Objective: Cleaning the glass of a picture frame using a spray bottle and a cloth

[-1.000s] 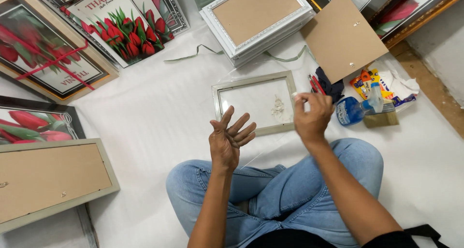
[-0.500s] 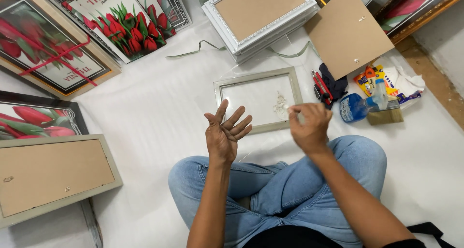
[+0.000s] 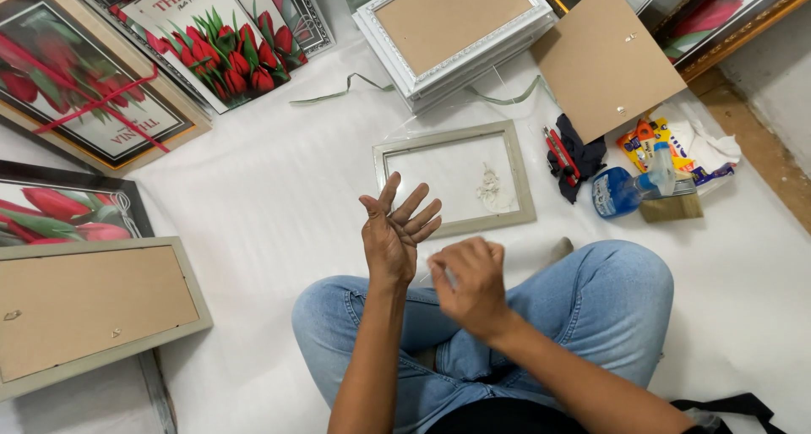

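- The person sits cross-legged in blue jeans [image 3: 591, 307] on a white sheet [image 3: 270, 231] that covers the floor.
- The left hand [image 3: 393, 235] is raised above the left knee, fingers spread, holding nothing.
- The right hand [image 3: 469, 282] hangs just beside it, fingers loosely curled; it is blurred, and whether it pinches anything small cannot be told.
- The two hands are close but not touching.
- The grey frame [image 3: 456, 179] lies flat on the sheet just beyond the hands, in front of the knees, with a pale smudge [image 3: 494, 191] on its glass near the right side.
- To the right of the frame lie a dark cloth [image 3: 583, 155] with a red tool [image 3: 557, 151] on it, a blue spray bottle [image 3: 621, 191], a brush [image 3: 672, 207] and a white rag [image 3: 705, 147].
- A brown backing board [image 3: 604, 58] rests toward the sheet's far right corner.
- A stack of white frames [image 3: 448, 32] sits at the far edge, backs up.
- Tulip pictures [image 3: 220, 41] lie along the far left corner and left edge.
- Another grey frame, back up [image 3: 89, 307], lies at the near left.
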